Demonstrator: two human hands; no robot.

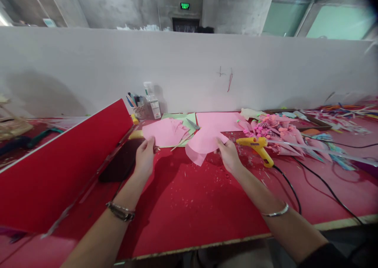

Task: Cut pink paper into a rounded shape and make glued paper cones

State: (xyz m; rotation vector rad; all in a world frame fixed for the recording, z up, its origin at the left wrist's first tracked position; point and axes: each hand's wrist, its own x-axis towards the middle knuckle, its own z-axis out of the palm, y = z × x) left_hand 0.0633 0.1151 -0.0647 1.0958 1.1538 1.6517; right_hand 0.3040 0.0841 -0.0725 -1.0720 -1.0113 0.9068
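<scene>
Left hand (144,157) pinched closed on the near left edge of a pink sheet (158,132); right hand (228,155) likewise closed, thumb uppermost, on the right edge of a rounded pink piece (199,142), both papers lying ahead of the worker, around the middle of the surface (183,209). Hazards, as judged from left to right: the pink sheet, apparently thin, could crease if pinched too tightly; the pointed metal blade (193,123) between the papers could nick either edge drawn across it; the yellow glue gun (256,144), its nozzle toward the right hand, could burn a finger or smear the rounded pink piece on contact, should it be hot, which cannot be told. Red and strewn with small pale scraps, the surface carries, left to right, a slanting red board (73,157), a pen cup (139,112) just beside a clear bottle (152,108), a green sheet (175,117), a flat pink rectangle (220,122) and a heap of pink bundles (274,126). Behind runs a white partition (177,63); beyond it stand a concrete wall (132,8), a lit green exit sign (185,6) over a dark doorway (186,25), and, at right, pale green panes (283,19).
</scene>
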